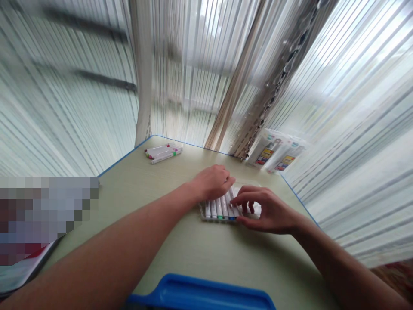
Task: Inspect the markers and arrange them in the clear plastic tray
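"Blue plastic object, raised at the rim and cut off by the bottom edge: that sat nearest the head camera. Both bare forearms reached in past it, over the pale table."

"Where were the markers?"

"Around the middle of the table. A row of white markers lay side by side in a shallow clear case, their near ends towards the camera. One near end was green, and one by the right thumb was blue."

"And the left hand?"

"Over the far part of the row, fingers bent down. Its fingertips were mostly hidden, so I couldn't tell whether they were clamped on anything."

"The right hand?"

"At the right end of the row, thumb and index finger well apart. The index fingertip reached over the markers, while the thumb lay low beside the blue end."

"What stood farther off?"

"A loose pile of markers lay near the table's far left corner. Two clear packages leaned by the far right edge, against the string curtains. Something flat at the left was mostly pixelated."
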`<state>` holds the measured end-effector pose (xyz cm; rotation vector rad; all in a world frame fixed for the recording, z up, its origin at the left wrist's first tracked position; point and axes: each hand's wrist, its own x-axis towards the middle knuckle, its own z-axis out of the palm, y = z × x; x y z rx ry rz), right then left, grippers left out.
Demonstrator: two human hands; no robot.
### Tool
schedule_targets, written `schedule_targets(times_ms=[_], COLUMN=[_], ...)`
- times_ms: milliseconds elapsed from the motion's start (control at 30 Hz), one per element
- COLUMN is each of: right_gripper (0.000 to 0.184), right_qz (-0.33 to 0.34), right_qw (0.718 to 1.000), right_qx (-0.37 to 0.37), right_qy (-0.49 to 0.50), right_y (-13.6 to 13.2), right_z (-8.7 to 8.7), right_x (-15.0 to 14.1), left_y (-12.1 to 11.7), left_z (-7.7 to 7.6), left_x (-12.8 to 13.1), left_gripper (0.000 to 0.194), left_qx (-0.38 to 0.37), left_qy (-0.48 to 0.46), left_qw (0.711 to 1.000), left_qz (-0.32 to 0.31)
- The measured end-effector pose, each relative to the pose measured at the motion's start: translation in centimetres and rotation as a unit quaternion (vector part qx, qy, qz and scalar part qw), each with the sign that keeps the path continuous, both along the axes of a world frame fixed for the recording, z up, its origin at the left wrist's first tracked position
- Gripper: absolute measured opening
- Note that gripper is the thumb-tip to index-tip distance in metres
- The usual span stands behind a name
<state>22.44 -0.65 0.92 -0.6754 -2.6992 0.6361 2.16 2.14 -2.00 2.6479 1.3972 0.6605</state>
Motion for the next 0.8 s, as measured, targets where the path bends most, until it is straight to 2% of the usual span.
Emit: schedule_targets(times_ms=[200, 333, 500, 800], right_gripper=[0.013, 0.016, 0.014, 0.019], right_qz=[-0.001, -0.009, -0.071, -0.111], right_qw=[0.999, 0.996, 0.987, 0.985], right_qx=[0.034, 0.075, 0.109, 0.107], right_qy=[0.033, 0.056, 0.094, 0.078], right_y=[0.0, 0.1, 0.5, 1.0], right_z=[-0.2, -0.7, -1.5, -2.4], right_x=[-0.1, -0.2, -0.4, -0.5], left_y=[0.0, 0.1, 0.1, -0.1], left_z=[0.0, -0.1, -0.2, 0.1], left_x=[-0.2, -0.1, -0.2, -0.2], left_gripper=[0.049, 0.048, 0.047, 0.043], left_qx=[0.0, 0.009, -0.001, -0.01], left_qy=[-0.008, -0.016, -0.026, -0.016], left_qw=[1.0, 1.0, 1.0, 1.0], left_qz=[-0.006, -0.008, -0.005, -0.003])
